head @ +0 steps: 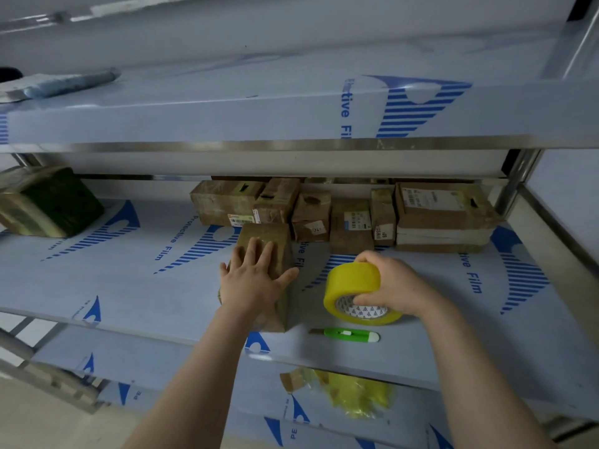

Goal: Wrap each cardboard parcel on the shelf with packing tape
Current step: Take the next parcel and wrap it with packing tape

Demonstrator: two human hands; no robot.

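A brown cardboard parcel (278, 241) lies near the front of the middle shelf (136, 286). My left hand (254, 277) presses flat on its top with straight fingers. To its right my right hand (392, 286) grips a yellow roll of packing tape (351, 281), thumb at the roll's core and fingers over its top; the roll rests on the shelf. Several more cardboard parcels (350, 218) stand in a row at the back of the same shelf.
A green utility knife (351, 335) lies at the shelf's front edge below the tape. A dark taped parcel (52, 205) sits at the far left. Crumpled yellow tape scraps (353, 392) lie on the lower shelf. The upper shelf (291, 111) overhangs closely.
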